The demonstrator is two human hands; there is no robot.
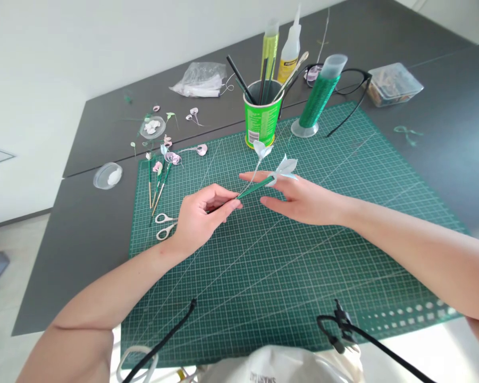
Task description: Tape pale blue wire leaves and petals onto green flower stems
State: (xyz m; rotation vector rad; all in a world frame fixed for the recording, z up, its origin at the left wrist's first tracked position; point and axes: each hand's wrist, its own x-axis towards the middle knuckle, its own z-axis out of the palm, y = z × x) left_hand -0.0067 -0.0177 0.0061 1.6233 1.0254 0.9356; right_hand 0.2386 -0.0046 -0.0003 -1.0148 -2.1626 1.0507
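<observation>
My left hand (199, 215) pinches the green-wrapped stem (255, 187) of an artificial flower between thumb and fingers. Pale white-blue petals (286, 166) sit at the stem's far end. A second small white flower (262, 150) on a thin bare wire rises beside it from the same grip. My right hand (309, 199) is open, its fingers stretched out behind the petals and its thumb apart below. Whether its fingers touch the petals I cannot tell. White-handled scissors (166, 226) lie on the mat, partly hidden by my left hand.
Under my hands lies a green cutting mat (271, 276). Behind stand a green cup (260, 122) of tools, a green thread spool (320, 98), a glue bottle (290, 53) and eyeglasses (354, 90). Finished flowers (159, 173) and small dishes (99, 175) are at left, a plastic box (396, 84) at right.
</observation>
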